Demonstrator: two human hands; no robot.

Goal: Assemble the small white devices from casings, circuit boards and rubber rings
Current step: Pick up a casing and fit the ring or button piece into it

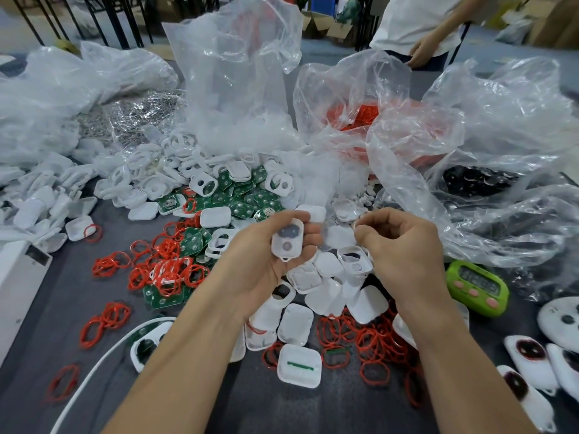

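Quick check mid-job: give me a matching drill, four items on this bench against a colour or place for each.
Items:
1 two-hole casing
2 timer
3 circuit boards
4 rubber rings

Descriptions:
a red
b held in the left hand
c lime green, pink buttons
d dark green

Pairs: 1-b, 2-c, 3-d, 4-a

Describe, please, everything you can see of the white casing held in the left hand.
The white casing is a rounded rectangle of smooth-looking plastic. Its face shows two round windows, the upper dark, the lower greyish pink, and a small loop at its lower end. It is nearly upright above the table, face toward the camera. Only the left hand touches it, fingers curled round it.
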